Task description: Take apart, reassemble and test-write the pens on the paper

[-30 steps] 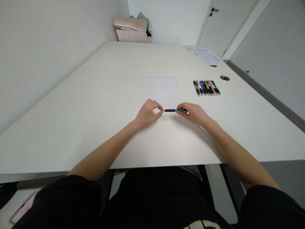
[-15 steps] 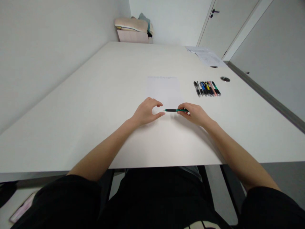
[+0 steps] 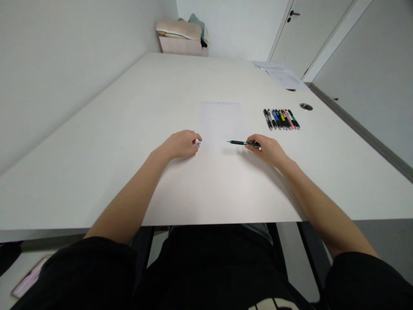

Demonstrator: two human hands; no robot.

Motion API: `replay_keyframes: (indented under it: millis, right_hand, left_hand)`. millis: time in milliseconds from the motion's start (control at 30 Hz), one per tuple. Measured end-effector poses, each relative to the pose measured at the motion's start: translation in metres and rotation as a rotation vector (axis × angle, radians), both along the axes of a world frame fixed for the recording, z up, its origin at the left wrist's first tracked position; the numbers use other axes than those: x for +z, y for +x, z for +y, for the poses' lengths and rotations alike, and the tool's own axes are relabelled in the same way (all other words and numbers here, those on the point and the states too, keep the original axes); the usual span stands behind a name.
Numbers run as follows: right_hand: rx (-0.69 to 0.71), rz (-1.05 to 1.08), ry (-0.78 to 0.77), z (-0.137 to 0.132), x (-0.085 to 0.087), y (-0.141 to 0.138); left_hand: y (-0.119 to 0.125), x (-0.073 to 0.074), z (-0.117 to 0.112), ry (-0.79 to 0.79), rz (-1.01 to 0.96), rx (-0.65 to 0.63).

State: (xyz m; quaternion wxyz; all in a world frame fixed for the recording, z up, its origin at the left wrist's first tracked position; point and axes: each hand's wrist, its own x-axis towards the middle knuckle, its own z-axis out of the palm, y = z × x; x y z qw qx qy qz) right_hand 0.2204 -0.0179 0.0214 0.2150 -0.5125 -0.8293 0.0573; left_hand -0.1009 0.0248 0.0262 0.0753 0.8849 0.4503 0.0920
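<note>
My right hand [image 3: 266,148] pinches a pen [image 3: 238,142] with a black grip and a green barrel. The pen lies nearly level, its metal tip pointing left over the lower part of a white sheet of paper [image 3: 221,118]. At the sheet's lower left edge is my left hand [image 3: 182,144], its fingers curled toward the thumb. A small whitish bit shows between those fingers; whether it is the paper's edge or a separate thing I cannot tell.
A row of several pens [image 3: 282,119] lies right of the sheet on the white table [image 3: 112,172]. Farther back are loose printed papers [image 3: 280,75] and a round metal fitting [image 3: 306,106]. A box with folded cloth [image 3: 179,36] stands beyond the far edge.
My left hand has moved left, away from the pen tip, and its fingers have curled in. My right hand has shifted slightly right and away from me with the pen.
</note>
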Motion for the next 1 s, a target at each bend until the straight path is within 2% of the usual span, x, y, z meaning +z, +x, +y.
replay_keyframes:
  millis: [167,267,367,500,633,1000]
  right_hand:
    - [0.001,0.014,0.006,0.001,-0.001,0.001]
    - [0.008,0.025,0.015,0.000,-0.001,0.001]
    - [0.019,0.028,0.035,-0.001,0.000,-0.001]
    - [0.038,0.023,0.060,-0.004,0.002,-0.005]
    - [0.062,0.021,0.081,-0.007,0.003,-0.008]
    - [0.082,-0.009,0.082,-0.009,0.004,-0.013]
  left_hand:
    - [0.005,-0.001,-0.003,-0.027,-0.084,-0.026]
    - [0.015,-0.001,-0.008,-0.069,-0.359,0.008]
    - [0.032,-0.004,-0.014,-0.204,-0.697,0.073]
    - [0.051,-0.015,-0.020,-0.406,-0.942,0.105]
    - [0.058,-0.022,-0.023,-0.493,-1.034,0.123]
    - [0.061,-0.021,-0.026,-0.487,-1.046,0.101]
